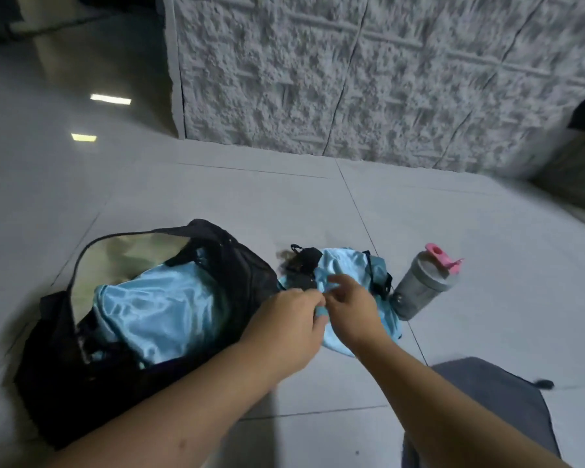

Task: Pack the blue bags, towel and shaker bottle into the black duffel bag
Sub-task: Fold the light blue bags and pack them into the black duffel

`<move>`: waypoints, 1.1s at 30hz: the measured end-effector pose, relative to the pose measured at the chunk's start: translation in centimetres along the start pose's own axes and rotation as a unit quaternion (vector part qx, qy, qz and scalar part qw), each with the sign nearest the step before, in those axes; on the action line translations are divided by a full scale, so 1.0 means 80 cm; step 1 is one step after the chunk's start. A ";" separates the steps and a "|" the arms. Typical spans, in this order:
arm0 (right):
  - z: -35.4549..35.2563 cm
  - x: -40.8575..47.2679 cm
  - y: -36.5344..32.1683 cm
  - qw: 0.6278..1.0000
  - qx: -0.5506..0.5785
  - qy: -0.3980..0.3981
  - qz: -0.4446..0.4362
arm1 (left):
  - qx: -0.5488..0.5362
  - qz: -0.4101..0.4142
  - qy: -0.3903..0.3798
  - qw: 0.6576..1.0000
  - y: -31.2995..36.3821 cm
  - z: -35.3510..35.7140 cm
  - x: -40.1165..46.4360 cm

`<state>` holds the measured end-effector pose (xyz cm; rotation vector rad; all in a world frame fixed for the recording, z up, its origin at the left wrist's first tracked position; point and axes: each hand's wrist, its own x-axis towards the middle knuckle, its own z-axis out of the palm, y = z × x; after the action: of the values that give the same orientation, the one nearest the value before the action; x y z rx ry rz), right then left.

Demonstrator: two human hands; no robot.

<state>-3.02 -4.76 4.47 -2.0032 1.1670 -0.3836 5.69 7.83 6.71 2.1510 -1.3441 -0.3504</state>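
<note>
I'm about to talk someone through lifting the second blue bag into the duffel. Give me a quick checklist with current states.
1. Black duffel bag unzipped and gaping: ok.
2. Room left inside beside the packed blue bag: cannot tell.
3. Second blue bag gripped: left hand pinches its fabric, ok; right hand rests on it, grip cannot tell.
4. Shaker bottle clear of the lift: not ok, it leans against that bag.
5. Shaker lid shut: not ok, pink cap flipped up.
6. Towel located: cannot tell.
</note>
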 end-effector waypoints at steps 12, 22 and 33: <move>-0.052 0.043 0.210 0.972 0.063 0.047 0.222 | -0.253 -0.336 -0.011 0.907 -0.020 0.202 0.091; -0.024 0.065 0.218 0.946 0.130 0.012 0.298 | -0.388 -0.382 -0.046 0.838 -0.040 0.232 0.090; -0.024 -0.023 0.207 0.906 0.180 -0.052 0.380 | -0.403 -0.398 -0.096 0.818 -0.052 0.213 -0.007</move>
<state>-15.13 -8.84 -6.35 -1.1175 1.5640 -0.0749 0.01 4.07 -9.49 1.7998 -0.1623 -1.2350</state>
